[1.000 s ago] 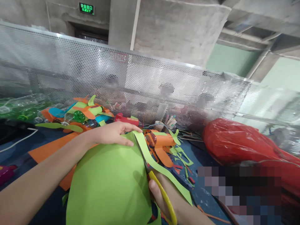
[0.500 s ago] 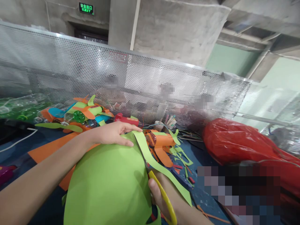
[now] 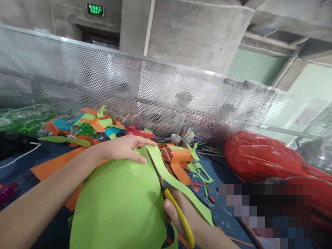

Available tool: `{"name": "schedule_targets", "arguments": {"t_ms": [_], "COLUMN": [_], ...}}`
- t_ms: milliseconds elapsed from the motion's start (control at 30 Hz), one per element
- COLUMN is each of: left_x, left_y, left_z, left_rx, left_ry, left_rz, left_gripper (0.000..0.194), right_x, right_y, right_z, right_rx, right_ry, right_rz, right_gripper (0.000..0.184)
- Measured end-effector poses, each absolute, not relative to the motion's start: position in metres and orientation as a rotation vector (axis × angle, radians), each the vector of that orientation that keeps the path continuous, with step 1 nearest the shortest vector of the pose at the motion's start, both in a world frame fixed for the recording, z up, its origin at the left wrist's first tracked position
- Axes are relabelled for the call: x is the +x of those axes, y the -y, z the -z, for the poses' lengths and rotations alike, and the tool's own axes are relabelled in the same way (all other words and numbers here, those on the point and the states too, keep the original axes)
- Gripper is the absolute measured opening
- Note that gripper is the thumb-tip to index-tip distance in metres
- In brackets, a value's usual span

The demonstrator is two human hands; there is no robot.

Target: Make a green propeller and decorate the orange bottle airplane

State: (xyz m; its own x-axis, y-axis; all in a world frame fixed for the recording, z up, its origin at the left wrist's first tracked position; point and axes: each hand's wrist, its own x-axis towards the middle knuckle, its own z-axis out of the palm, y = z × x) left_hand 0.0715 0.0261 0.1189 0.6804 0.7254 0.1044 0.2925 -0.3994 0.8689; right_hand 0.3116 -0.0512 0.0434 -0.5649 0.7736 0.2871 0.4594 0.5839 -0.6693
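A large sheet of light green paper fills the lower middle, curving upward. My left hand grips its far edge, thumb on the near face and the other fingers along the top. Yellow-handled scissors are in my right hand, their dark blades in a cut that runs toward the far edge near my left hand. To the right of the cut, a long green strip hangs over my right wrist, still joined at the top. Most of my right fingers are hidden behind the paper and the handle.
Beyond the paper lies an orange paper-covered bottle model; green scraps litter the blue tabletop. Left are orange sheets, another colourful model and plastic bottles. A red plastic bag bulges at right, before a perforated metal screen.
Very little differs. The scissors and my right hand have shifted slightly left, and the green strip's lower end has lifted a little. My left hand keeps its place.
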Motion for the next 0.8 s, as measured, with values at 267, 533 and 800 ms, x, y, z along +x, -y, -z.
{"name": "schedule_targets", "arguments": {"t_ms": [267,533,800], "left_x": [0.0750,0.0740,0.0750], "left_y": [-0.0224,-0.0238,-0.0208], "left_z": [-0.1197,-0.1191,-0.1199], "left_rx": [1.957,1.899,1.911], "left_ry": [-0.773,-0.729,-0.728], "left_rz": [-0.554,-0.540,-0.515], "left_gripper": [0.063,0.064,0.064], "right_x": [0.3129,0.3128,0.3144], "right_y": [0.0528,0.0536,0.0515], "right_z": [-0.0474,-0.0457,-0.0383], "right_rx": [-0.960,-0.952,-0.995], "right_ry": [2.277,2.259,2.252], "right_rz": [-0.705,-0.682,-0.666], "right_gripper": [0.080,0.076,0.072]}}
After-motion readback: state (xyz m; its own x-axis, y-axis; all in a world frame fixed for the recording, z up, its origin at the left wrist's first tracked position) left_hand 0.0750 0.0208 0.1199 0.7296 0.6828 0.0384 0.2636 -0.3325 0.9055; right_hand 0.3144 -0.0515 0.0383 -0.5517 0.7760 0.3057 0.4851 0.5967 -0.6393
